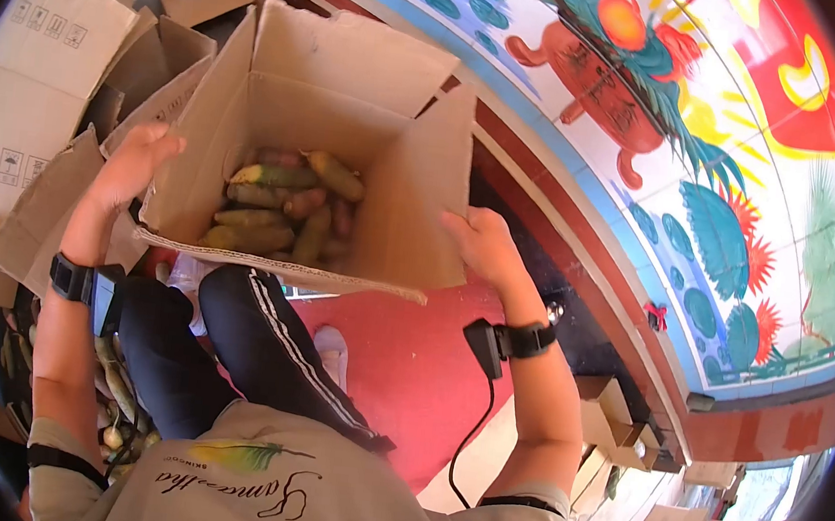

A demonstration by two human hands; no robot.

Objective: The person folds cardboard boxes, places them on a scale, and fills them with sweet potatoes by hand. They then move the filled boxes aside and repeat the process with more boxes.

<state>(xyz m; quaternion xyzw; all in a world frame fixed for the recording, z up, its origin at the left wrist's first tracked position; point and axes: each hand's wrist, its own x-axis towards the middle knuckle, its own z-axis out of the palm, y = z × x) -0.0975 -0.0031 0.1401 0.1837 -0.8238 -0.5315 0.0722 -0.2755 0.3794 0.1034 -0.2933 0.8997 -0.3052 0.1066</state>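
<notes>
An open cardboard box [415, 185] is in front of me, its mouth facing my body. Inside, at the bottom, lies a heap of long green and brownish vegetables [287, 203], which look like radishes. My left hand [144, 156] is closed around the edge of the box's left side. On the opposite side, my right hand [484, 245] grips the right wall's edge, thumb inside and the other fingers mostly hidden behind the cardboard. The box hangs tilted between both hands, above a red floor mat.
More cardboard boxes [37, 93] stand at the left. Long vegetables and onions [114, 432] lie on the floor by my legs. A brightly painted tile wall [651, 132] runs along the right. Further cartons [613, 420] sit at the lower right.
</notes>
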